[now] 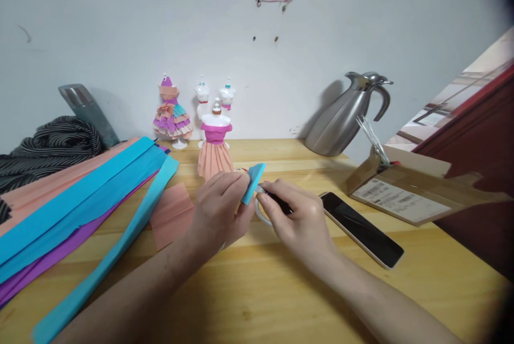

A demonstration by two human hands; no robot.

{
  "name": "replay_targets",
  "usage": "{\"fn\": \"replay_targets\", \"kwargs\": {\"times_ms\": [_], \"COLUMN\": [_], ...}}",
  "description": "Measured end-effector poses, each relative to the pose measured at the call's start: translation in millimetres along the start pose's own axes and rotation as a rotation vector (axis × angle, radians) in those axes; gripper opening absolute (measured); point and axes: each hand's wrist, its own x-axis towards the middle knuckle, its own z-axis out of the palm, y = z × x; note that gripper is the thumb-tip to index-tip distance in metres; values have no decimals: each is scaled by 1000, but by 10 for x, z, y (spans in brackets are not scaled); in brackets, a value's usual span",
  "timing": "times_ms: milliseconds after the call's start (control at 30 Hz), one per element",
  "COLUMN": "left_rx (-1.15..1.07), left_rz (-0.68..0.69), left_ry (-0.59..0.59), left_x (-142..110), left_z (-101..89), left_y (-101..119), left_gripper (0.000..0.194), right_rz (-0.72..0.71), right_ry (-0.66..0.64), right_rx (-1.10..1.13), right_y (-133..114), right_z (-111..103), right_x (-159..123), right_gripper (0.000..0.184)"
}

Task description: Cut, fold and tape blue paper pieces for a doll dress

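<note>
A folded piece of blue crepe paper is pinched in my left hand, its flat end sticking up past the fingers. Close beside it, my right hand is closed around a black-handled tool whose pale tip points at the paper. The tool's exact kind is hidden by my fingers. Part of a white ring shows on the table between the hands. Behind them stands a small dress form with a purple top and a pleated peach skirt. A peach paper piece lies left of my left hand.
Crepe paper strips and a narrow blue strip lie at left. Behind are a ruffled doll dress, white dress forms, a bottle and striped cloth. At right are a phone, cardboard box and steel jug.
</note>
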Motion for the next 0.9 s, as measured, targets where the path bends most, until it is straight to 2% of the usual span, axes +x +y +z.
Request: {"fn": "replay_targets", "kwargs": {"times_ms": [100,167,233,300,433,500,567,667,767,833,900], "left_rx": [6,7,6,10,2,-4,-10,2,24,28,26], "left_rz": [-16,-27,-26,-22,-9,-18,-29,-21,-8,-2,-2], "left_ry": [-18,-42,-74,-100,-16,15,9,12,21,40,52], "left_x": [-2,3,7,5,-24,-42,-53,-56,-54,-57,-64], "left_z": [-1,-18,-38,-46,0,33,55,64,67,76,89], "left_y": [9,14,17,14,-8,-18,-25,-26,-23,-21,-18], "left_gripper": [9,10,9,9,10,10,10,10,8,9,9], "right_rz": [-129,-86,49,241,630,738,772,659,350,146,-7], "right_ry": [36,22,-12,-62,-272,-385,-427,-295,-110,-53,-17], "right_rx": [-199,-157,22,301,954,1184,1254,1005,516,208,-10], "right_y": [3,14,28,44,67,77,89,104,100,91,86], "right_z": [-6,8,29,50,77,85,93,99,80,55,32], "right_x": [-10,-3,13,33,70,84,88,73,43,24,11], "right_gripper": [17,17,17,19,34,36,38,33,21,16,16]}}
